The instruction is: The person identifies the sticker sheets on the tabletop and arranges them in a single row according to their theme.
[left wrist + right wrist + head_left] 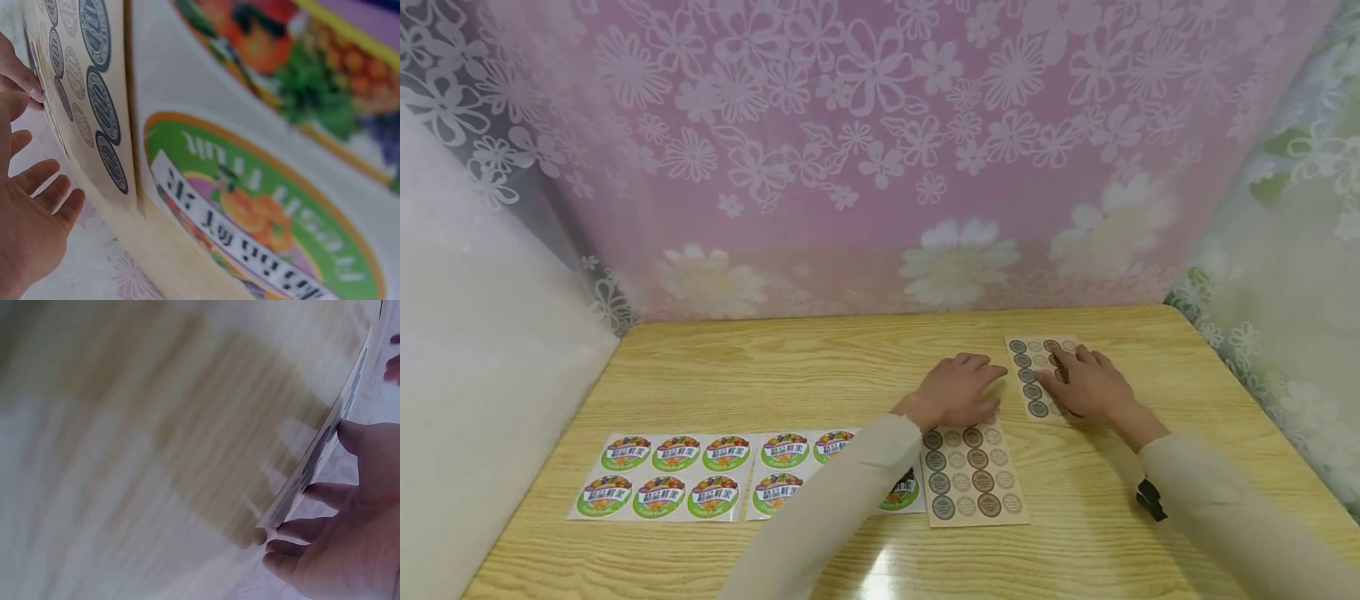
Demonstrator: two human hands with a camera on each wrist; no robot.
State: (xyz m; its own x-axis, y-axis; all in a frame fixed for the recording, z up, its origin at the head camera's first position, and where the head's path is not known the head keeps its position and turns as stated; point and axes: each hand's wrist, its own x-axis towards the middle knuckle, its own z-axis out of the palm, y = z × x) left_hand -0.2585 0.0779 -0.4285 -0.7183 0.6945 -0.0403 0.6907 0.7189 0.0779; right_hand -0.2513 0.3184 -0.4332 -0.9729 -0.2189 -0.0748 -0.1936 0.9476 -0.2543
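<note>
My right hand (pixel 1092 385) is on a tan sheet of small round stickers (pixel 1027 392), its thumb and fingertips touching the sheet's face. The right wrist view shows this sheet (pixel 317 452) edge-on, close against the wood, with the right hand's (pixel 353 519) fingers spread along it. Over the top end of a second tan sticker sheet (pixel 977 479) is my left hand (pixel 958 390). In the left wrist view the left hand (pixel 34 219) has loosely spread fingers and nothing between them. Both tan sheets carry grey, brown and pale round stickers in rows.
Two white sheets of fruit stickers (pixel 696 479) lie side by side on the left of the wooden table (pixel 760 358); my left sleeve covers part of the second. A floral curtain (pixel 880 167) hangs behind the table. A black band (pixel 1151 500) is at the right sleeve.
</note>
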